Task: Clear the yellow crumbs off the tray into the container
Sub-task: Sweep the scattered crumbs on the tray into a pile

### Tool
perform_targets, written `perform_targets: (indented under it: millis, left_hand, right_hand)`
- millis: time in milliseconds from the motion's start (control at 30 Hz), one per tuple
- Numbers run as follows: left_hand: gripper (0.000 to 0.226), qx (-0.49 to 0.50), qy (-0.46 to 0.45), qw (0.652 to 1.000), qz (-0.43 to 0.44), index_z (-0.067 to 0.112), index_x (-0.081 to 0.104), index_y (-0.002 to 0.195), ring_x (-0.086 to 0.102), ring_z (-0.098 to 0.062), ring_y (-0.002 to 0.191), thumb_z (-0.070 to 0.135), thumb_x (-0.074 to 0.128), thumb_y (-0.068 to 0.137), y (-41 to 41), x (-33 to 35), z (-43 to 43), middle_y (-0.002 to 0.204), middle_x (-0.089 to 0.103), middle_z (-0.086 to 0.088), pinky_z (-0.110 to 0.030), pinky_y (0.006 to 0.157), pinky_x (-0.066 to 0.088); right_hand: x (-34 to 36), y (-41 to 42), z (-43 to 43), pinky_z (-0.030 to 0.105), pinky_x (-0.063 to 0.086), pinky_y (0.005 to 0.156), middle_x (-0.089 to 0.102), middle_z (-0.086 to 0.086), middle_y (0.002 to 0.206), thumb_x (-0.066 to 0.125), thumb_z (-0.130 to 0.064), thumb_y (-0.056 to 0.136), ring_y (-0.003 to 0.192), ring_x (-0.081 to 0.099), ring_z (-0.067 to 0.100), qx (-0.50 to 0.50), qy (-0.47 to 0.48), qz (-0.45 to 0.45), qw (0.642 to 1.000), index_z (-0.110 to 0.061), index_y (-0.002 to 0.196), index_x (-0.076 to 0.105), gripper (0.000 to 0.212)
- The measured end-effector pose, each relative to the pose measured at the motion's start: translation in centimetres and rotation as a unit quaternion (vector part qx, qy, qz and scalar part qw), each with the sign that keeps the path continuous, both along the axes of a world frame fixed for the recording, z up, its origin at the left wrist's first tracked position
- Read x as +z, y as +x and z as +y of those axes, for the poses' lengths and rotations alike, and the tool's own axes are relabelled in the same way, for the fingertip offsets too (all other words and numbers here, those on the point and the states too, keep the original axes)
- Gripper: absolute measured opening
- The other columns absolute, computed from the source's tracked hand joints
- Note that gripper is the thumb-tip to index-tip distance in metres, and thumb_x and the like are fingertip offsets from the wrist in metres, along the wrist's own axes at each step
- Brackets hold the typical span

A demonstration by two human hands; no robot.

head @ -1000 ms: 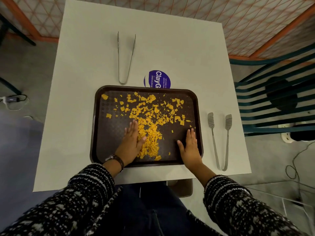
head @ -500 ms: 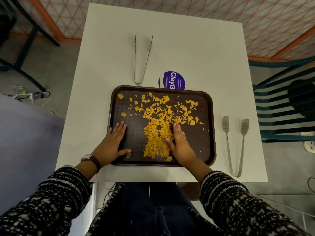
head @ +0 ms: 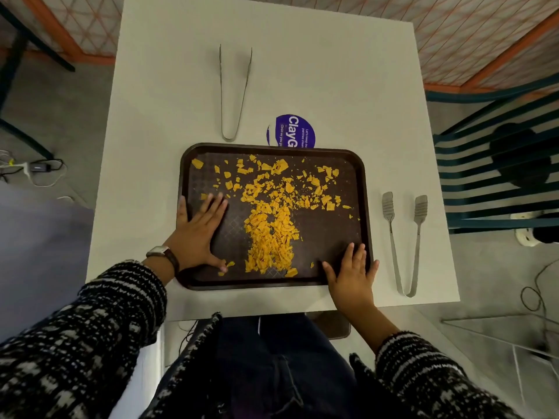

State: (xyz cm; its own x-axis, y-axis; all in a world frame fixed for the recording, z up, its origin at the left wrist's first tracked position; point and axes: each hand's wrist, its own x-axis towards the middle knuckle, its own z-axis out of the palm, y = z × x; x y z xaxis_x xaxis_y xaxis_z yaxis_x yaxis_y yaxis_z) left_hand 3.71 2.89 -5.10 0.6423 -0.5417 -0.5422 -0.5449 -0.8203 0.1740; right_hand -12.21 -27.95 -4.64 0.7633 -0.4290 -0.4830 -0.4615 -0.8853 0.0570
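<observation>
A dark brown tray (head: 332, 246) lies on the white table. Yellow crumbs (head: 270, 234) form a heap running down its middle toward the near edge, with looser bits scattered across the far half. My left hand (head: 199, 234) rests flat on the tray's left side, fingers straight, thumb near a few stray crumbs. At the tray's near right corner lies my right hand (head: 352, 273), flat, its fingers spread over the rim. A brown container (head: 332, 325) shows partly under the table's near edge, beside my lap.
Slim metal tongs (head: 235, 92) lie beyond the tray on the white table (head: 332, 71). Wider serving tongs (head: 403, 243) lie to its right. A purple round sticker (head: 292, 131) peeks out behind the tray. A teal slatted chair (head: 496, 176) stands at the right.
My right hand has left the crumb heap and gone right to the tray's near right corner. My left hand has stayed flat on the tray's left side.
</observation>
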Motion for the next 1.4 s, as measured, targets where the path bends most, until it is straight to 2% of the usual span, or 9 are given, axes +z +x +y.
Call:
perform_targets:
  millis: [167, 400, 600, 700, 800, 900, 1100, 1267, 1400]
  left_hand:
    - [0.142, -0.009, -0.036, 0.999, 0.003, 0.016, -0.034, 0.138, -0.026, -0.020, 0.140, 0.099, 0.027, 0.041, 0.7, -0.1, -4.1, 0.151, -0.028, -0.004, -0.052, 0.096, -0.039]
    - [0.147, -0.016, -0.085, 0.996, 0.005, 0.019, -0.039, 0.135, -0.036, -0.014, 0.135, 0.096, 0.039, 0.036, 0.6, 0.2, -3.0, 0.146, -0.037, 0.002, -0.040, 0.095, -0.043]
    - [0.150, -0.054, -0.024, 0.998, 0.016, 0.016, -0.035, 0.136, -0.034, -0.019, 0.135, 0.090, 0.052, 0.038, -0.4, 0.2, 1.6, 0.148, -0.031, -0.001, -0.049, 0.102, -0.035]
    - [0.144, -0.046, -0.011, 0.999, 0.015, 0.014, -0.025, 0.139, -0.026, -0.022, 0.138, 0.087, 0.054, 0.045, -1.0, 0.1, 1.3, 0.151, -0.022, -0.004, -0.052, 0.104, -0.031]
    - [0.140, -0.039, -0.022, 0.999, 0.010, 0.013, -0.024, 0.141, -0.025, -0.021, 0.139, 0.092, 0.042, 0.046, -1.3, 0.1, -0.2, 0.151, -0.022, -0.004, -0.049, 0.101, -0.036]
    - [0.139, -0.039, -0.052, 0.998, 0.009, 0.014, -0.033, 0.138, -0.031, -0.018, 0.137, 0.095, 0.031, 0.045, -1.5, -0.2, -2.4, 0.150, -0.030, -0.002, -0.047, 0.098, -0.039]
    - [0.138, -0.022, -0.098, 0.995, 0.012, 0.016, -0.037, 0.135, -0.030, -0.019, 0.138, 0.084, 0.051, 0.053, -1.9, -0.1, -6.2, 0.150, -0.032, -0.003, -0.043, 0.092, -0.044]
    - [0.143, -0.012, -0.099, 0.995, 0.011, 0.017, -0.037, 0.135, -0.034, -0.017, 0.136, 0.084, 0.055, 0.048, -2.2, 0.2, -5.4, 0.147, -0.037, 0.000, -0.042, 0.092, -0.044]
    - [0.143, -0.005, -0.093, 0.996, 0.008, 0.015, -0.035, 0.137, -0.033, -0.018, 0.137, 0.085, 0.054, 0.049, -3.0, 0.1, -4.4, 0.148, -0.037, -0.001, -0.048, 0.097, -0.038]
  right_hand:
    - [0.3, -0.3, 0.8, 0.047, -0.011, 0.115, 0.005, 0.023, 0.157, 0.016, -0.062, 0.093, 0.147, 0.007, 0.030, -0.012, -0.022, 0.006, 1.000, -0.003, 0.149, 0.000, 0.083]
    - [0.4, 0.9, 5.4, 0.045, -0.005, 0.116, -0.006, 0.030, 0.154, 0.021, -0.063, 0.092, 0.145, -0.005, 0.039, -0.075, 0.058, 0.008, 0.995, -0.001, 0.148, -0.007, 0.087]
    - [0.8, 2.7, 10.6, 0.039, -0.004, 0.116, -0.021, 0.019, 0.155, 0.027, -0.057, 0.094, 0.143, -0.020, 0.033, -0.090, 0.266, -0.038, 0.959, -0.006, 0.148, -0.010, 0.083]
    - [1.1, 2.5, 11.4, 0.037, 0.010, 0.116, -0.025, 0.008, 0.155, 0.035, -0.051, 0.095, 0.143, -0.016, 0.022, -0.067, 0.354, -0.065, 0.931, -0.013, 0.149, -0.011, 0.080]
    - [1.1, 1.8, 9.8, 0.034, 0.003, 0.115, -0.025, 0.003, 0.155, 0.033, -0.052, 0.095, 0.140, -0.023, 0.016, -0.021, 0.324, -0.084, 0.942, -0.013, 0.149, -0.010, 0.079]
    - [1.1, 1.1, 6.5, 0.039, -0.014, 0.111, -0.014, 0.010, 0.158, 0.024, -0.056, 0.095, 0.145, -0.015, 0.023, -0.008, 0.196, -0.052, 0.979, -0.009, 0.149, -0.008, 0.078]
    - [1.5, -1.2, 2.3, 0.056, -0.013, 0.111, 0.001, 0.020, 0.158, 0.013, -0.064, 0.092, 0.147, 0.001, 0.029, -0.070, 0.009, 0.058, 0.996, -0.005, 0.149, 0.000, 0.084]
    - [1.2, -0.6, 4.7, 0.054, -0.011, 0.113, 0.002, 0.025, 0.156, 0.012, -0.067, 0.090, 0.146, 0.001, 0.034, -0.059, 0.035, 0.092, 0.993, 0.000, 0.148, 0.001, 0.089]
    - [1.3, 0.7, 8.4, 0.044, -0.009, 0.115, -0.005, 0.029, 0.154, 0.020, -0.062, 0.093, 0.145, -0.006, 0.035, -0.069, 0.149, 0.055, 0.985, 0.001, 0.148, -0.003, 0.087]
